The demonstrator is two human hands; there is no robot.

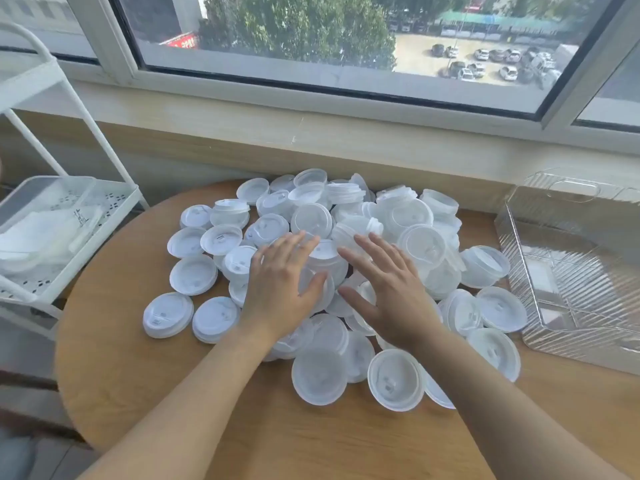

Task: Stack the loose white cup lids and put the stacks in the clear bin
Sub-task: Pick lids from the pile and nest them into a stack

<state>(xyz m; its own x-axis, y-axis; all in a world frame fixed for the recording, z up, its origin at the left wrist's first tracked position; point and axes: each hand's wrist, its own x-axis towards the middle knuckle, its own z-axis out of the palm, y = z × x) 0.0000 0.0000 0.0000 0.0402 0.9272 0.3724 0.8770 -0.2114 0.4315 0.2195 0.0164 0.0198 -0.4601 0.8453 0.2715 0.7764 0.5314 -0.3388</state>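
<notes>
Big loose pile of white round plastic cup lids (pixel 346 271) spread over the round light-wood table (pixel 138 375), some dome up, some flipped, a few already nested in short stacks at the far side. Clear ribbed plastic bin (pixel 568 282) sits at the right edge of the table, just beside the pile; looks like it has no lids in it yet.

Left hand (pixel 280 282) and right hand (pixel 388 289) both over the middle of the pile, palms down, fingers straight and spread, gripping nothing. Can't tell if palms press the lids or hover just above.

White metal trolley cart (pixel 69 202) at left holds a tray with white items. Window (pixel 311 46) at far side.

Judgement: task barely begun. Risks: lids are light and slick, so sweeping or pressing could push near-edge ones off the table. Mixed orientation means lids may not nest, giving crooked stacks that topple on the way to the bin. Partly nested lids could jam.
</notes>
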